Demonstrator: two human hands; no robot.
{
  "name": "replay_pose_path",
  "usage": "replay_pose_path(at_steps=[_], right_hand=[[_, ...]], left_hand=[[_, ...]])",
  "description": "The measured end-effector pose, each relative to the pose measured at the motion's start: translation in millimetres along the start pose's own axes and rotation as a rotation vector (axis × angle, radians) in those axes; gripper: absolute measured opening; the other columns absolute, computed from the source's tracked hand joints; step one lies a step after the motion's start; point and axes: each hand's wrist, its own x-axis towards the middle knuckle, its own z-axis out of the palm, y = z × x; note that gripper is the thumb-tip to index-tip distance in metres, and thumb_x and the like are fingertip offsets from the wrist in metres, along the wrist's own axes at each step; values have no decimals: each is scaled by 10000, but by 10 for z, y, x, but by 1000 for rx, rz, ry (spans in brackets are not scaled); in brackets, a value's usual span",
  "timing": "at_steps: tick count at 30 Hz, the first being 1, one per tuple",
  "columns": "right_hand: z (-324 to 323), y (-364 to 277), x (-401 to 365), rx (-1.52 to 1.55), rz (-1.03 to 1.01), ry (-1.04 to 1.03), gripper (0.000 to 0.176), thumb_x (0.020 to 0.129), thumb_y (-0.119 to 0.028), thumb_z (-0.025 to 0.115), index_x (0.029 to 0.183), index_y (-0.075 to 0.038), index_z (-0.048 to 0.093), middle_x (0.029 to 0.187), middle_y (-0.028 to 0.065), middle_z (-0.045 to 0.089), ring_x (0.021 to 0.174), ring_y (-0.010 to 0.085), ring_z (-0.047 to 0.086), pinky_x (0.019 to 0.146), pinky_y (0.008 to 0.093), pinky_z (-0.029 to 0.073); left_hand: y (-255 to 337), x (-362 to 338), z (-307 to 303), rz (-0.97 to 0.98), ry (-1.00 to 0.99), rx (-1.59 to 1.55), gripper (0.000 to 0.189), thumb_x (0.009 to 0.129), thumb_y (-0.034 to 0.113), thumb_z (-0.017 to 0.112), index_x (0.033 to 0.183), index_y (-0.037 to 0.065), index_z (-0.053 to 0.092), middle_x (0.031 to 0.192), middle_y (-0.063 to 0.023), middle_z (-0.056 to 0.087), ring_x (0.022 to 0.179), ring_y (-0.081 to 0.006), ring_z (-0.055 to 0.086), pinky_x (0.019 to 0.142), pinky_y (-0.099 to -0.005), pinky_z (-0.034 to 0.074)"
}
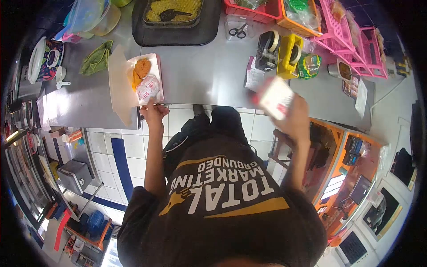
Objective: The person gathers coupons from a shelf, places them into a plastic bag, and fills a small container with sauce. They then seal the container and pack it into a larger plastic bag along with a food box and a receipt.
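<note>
An open paper food box (pixel 159 82) lies near the table's front edge with its lid (pixel 119 84) folded out to the left. Inside it are fried chicken (pixel 143 67) and a wrapped packet with red print (pixel 148 87). My left hand (pixel 154 112) is at the box's near edge, fingers closed on the rim and one fingertip by the packet. Off to the right, my right hand (pixel 297 116) grips a small red-and-white carton (pixel 276 99), smeared by motion, over the front edge of the table. Its print cannot be read.
On the steel table (pixel 191 75) stand a black tape dispenser (pixel 266 50), a yellow one (pixel 287 58), a green packet (pixel 309 66) and scissors (pixel 238 32). A tray of yellow food (pixel 173 11) is at the back. Left lies a green cloth (pixel 97 58); pink baskets (pixel 344 35) stand right.
</note>
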Motion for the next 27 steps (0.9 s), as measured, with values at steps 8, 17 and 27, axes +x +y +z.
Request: replay_pose_path(at_steps=[8, 17, 27], right_hand=[[473, 2439, -362, -169, 368, 85, 1010, 526, -398, 924, 1291, 39, 430, 1144, 328, 560, 1071, 505, 546, 897, 558, 471], [488, 696, 309, 293, 149, 332, 601, 800, -204, 793, 1306, 9, 548, 1277, 218, 583, 1159, 389, 569, 989, 437, 467], [847, -684, 1151, 600, -294, 292, 235, 805, -88, 703, 981, 56, 643, 912, 194, 616, 867, 308, 616, 838, 363, 498]], left_hand=[[11, -144, -386, -21, -164, 333, 370, 863, 1, 425, 1226, 7, 355, 749, -143, 565, 442, -194, 538, 386, -313, 506], [200, -173, 210, 198, -499, 862, 211, 950, 101, 523, 1133, 1, 492, 586, -103, 562, 444, -195, 560, 443, -347, 447], [958, -22, 1068, 1364, -507, 1053, 220, 848, 91, 692, 1040, -13, 664, 950, -162, 659, 889, -332, 596, 793, -404, 478]])
